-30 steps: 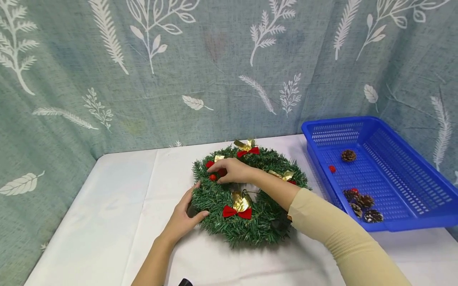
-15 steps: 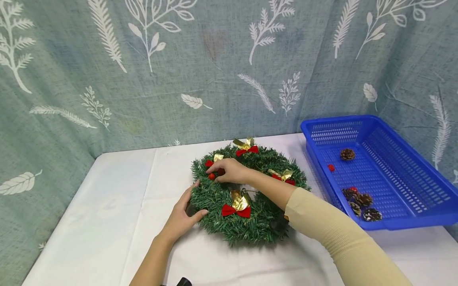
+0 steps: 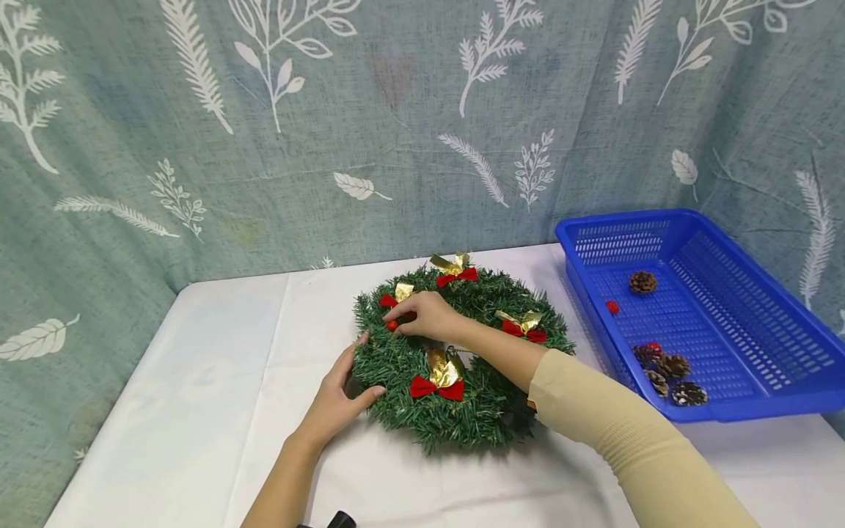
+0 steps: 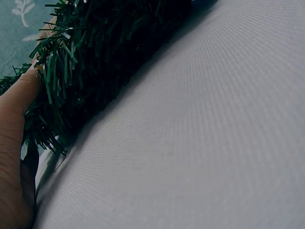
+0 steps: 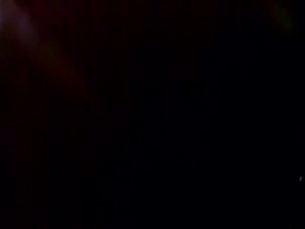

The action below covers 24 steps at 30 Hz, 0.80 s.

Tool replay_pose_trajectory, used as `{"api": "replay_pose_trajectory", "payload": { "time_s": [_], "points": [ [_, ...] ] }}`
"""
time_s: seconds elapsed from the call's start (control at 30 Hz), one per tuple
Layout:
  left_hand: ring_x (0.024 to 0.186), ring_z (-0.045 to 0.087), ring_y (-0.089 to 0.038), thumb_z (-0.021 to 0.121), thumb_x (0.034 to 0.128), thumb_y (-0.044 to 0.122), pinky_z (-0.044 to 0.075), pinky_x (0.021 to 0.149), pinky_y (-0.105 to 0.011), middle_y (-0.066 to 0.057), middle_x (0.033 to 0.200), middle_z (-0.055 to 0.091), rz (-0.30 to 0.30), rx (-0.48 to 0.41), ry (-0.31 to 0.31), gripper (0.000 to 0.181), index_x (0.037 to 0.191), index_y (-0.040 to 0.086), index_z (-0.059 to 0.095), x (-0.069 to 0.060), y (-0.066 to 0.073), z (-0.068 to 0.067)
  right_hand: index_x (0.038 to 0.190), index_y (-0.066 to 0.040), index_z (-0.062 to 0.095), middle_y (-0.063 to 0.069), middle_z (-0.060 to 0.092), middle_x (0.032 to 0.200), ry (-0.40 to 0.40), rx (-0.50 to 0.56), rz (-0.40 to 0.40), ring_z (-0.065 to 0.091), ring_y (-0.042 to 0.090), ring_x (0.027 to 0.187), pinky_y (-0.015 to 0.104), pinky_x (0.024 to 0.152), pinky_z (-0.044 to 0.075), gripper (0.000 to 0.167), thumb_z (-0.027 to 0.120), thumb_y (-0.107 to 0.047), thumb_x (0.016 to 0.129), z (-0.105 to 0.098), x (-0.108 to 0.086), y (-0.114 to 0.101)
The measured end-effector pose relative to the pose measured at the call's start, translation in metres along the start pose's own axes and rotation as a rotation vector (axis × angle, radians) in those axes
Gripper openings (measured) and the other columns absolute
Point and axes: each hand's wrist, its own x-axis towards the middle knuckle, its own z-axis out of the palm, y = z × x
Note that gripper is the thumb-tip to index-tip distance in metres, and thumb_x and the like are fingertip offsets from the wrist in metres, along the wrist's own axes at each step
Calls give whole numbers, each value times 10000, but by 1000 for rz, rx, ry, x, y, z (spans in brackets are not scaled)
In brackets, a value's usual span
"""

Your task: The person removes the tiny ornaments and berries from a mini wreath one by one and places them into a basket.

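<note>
A green wreath (image 3: 403, 367) with red and gold bows lies on the white-covered table. My left hand (image 3: 337, 400) grips its left edge, thumb at the near side and fingers at the far side; the left wrist view shows the thumb against the green tinsel needles. Reaching across the wreath, my right hand (image 3: 429, 315) pinches a small red ball (image 3: 392, 325) between thumb and index finger, down on the wreath's left part. A red bow with a gold ribbon (image 3: 404, 291) sits just beyond those fingertips. The right wrist view is almost black.
To the right stands a blue basket (image 3: 766, 279) holding several pine cones (image 3: 689, 394) and a couple of red balls (image 3: 612, 307). Another bow (image 3: 437, 388) is on the wreath's near side. A patterned curtain (image 3: 370, 132) hangs behind the table. A small black object (image 3: 341, 520) shows at the bottom edge.
The right thumb and index finger have drawn slightly closer around the red ball, which shows less now. The left hand and the wreath have stayed in place.
</note>
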Motion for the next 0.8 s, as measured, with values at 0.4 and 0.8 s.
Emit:
{"api": "replay_pose_trajectory", "payload": {
  "time_s": [0.4,0.8],
  "points": [
    [1431,194,-281,708,858,165,258,1105,-560,11,1552,240,18,-3,3,830,1515,285,215,0,-1,2,1154,-102,690,64,656,1172,16,261,27,641,149,968,234,788,538,288,694,-139,868,0,-7,3],
    [1426,193,-329,705,858,140,269,1075,-608,-20,1554,243,48,37,3,831,1517,261,213,0,-4,0,1190,-71,668,36,658,1143,65,401,2,626,139,958,275,797,534,342,699,-187,869,-14,-15,-15]
  ]
}}
